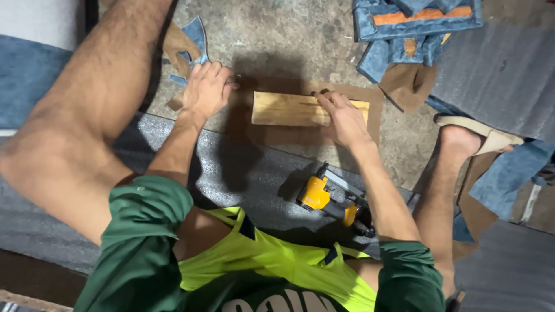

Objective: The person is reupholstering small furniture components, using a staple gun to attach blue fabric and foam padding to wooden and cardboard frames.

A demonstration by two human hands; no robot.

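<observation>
1. Head view looks straight down at my two bare hands, working low over a concrete floor point(289, 34) between my bent knees.
2. My right hand point(345, 118) lies flat and spread on a pale wooden block point(286, 108), fingers pointing away from me, holding nothing, only pressing down on the block's right part.
3. That block rests on a brown sheet point(300, 137) that shows past it on the near and far sides of the hand.
4. My left hand point(206, 89) sits well to the left of the block, palm down, fingers loosely curled on the brown sheet's left end; I cannot tell whether it pinches the edge.
5. Just beyond the left hand lie blue fabric scraps point(193, 37).
6. Nearer to me than the right hand, beside that forearm, a yellow and black nail gun point(329, 199) lies on a dark grey foam mat point(243, 173).
7. Farther off, beyond the right hand, blue fabric-covered frames point(416, 23) are stacked.
</observation>
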